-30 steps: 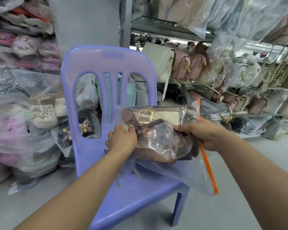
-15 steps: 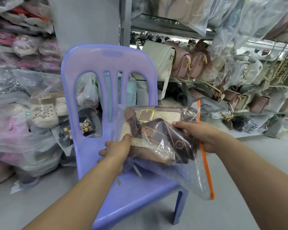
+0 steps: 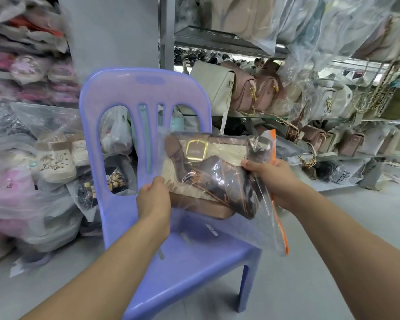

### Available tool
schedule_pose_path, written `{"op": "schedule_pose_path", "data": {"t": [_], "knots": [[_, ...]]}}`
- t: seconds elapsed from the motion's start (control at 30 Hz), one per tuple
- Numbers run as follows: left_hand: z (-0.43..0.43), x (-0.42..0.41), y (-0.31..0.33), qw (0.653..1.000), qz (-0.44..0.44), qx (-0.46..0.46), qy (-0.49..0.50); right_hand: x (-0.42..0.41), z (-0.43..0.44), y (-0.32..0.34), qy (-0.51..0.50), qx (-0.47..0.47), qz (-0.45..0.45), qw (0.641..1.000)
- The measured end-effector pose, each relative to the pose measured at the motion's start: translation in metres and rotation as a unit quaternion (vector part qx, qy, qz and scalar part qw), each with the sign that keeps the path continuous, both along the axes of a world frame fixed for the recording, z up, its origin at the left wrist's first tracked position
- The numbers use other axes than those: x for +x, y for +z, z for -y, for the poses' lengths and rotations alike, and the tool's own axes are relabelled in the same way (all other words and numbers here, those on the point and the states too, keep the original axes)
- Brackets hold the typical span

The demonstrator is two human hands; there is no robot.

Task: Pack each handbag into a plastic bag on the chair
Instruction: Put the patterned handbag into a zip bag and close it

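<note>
The handbag (image 3: 217, 153), cream with brown trim and a gold buckle, lies inside the clear plastic bag (image 3: 247, 229). I hold both over the seat of the purple chair (image 3: 129, 93); I cannot tell whether it touches the seat. My left hand (image 3: 153, 199) pinches the corner at 8 o'clock, thumb on top and fingers curled below. My right hand (image 3: 270, 179) grips the end at 3 o'clock, beside the orange zip strip (image 3: 280, 227). I think this hold at two ends keeps the load level, so the strap does not slip out. The loose mouth hangs toward 5 o'clock, past the front corner of the seat; I cannot tell if it is sealed. The floor is open at 4 o'clock. The chair back at 11 o'clock and the shelf handbags (image 3: 243, 93) at 2 o'clock limit the room.
</note>
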State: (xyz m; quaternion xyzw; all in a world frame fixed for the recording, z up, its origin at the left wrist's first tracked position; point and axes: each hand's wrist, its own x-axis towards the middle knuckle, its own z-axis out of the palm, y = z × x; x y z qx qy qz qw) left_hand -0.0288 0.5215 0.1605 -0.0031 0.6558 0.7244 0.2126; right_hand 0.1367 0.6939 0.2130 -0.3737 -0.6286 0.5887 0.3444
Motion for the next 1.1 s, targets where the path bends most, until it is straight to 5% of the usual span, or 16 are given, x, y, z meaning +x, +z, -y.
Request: {"op": "schedule_pose_path", "data": {"t": [0.3,0.7,1.1], "knots": [[0.002,0.020,0.074,0.981,-0.161,0.110,0.009,0.008,0.011,0.043,-0.028,-0.027,-0.165,0.985],[-0.034,-0.025,0.242,0.914,-0.395,0.035,0.088,-0.046,-0.015,0.170,-0.009,-0.069,-0.287,0.956],[-0.157,-0.115,0.372,0.938,-0.337,0.003,0.086,-0.118,-0.114,0.342,-0.039,0.098,-0.198,0.975]]}}
